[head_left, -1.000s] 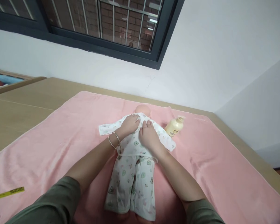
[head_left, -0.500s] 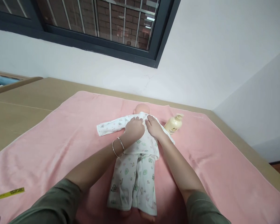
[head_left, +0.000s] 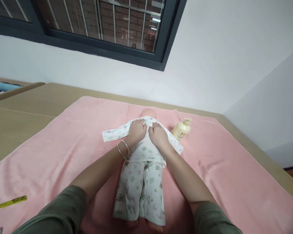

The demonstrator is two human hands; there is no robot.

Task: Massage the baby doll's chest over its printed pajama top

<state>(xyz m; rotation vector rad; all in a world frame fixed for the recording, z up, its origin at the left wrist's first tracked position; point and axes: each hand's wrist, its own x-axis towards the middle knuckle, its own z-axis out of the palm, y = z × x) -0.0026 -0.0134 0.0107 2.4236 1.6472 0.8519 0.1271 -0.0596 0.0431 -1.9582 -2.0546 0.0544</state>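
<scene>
A baby doll [head_left: 148,113] in a white printed top [head_left: 148,150] and matching trousers [head_left: 129,191] lies stretched out, head away from me and sleeves spread. My left hand [head_left: 137,130] rests flat on the left side of its upper torso, thumb toward the middle. On the other side, my right hand [head_left: 159,135] lies flat on the top as well, fingers pointing to the head. Neither hand grips anything. Bangles [head_left: 123,149] circle my left wrist. Just right of the doll's right-hand sleeve stands a pale yellow pump bottle [head_left: 182,129].
A pink blanket [head_left: 70,139] covers much of the wooden surface [head_left: 34,100]. A yellow strip [head_left: 8,202] lies at the lower left. Beyond the far edge rises a white wall [head_left: 197,71] with a dark-framed window [head_left: 158,58]; another wall stands at right.
My left hand has shifted slightly left and flattened out from a more curled shape. My right hand has moved a little toward me, its fingers still on the doll's top.
</scene>
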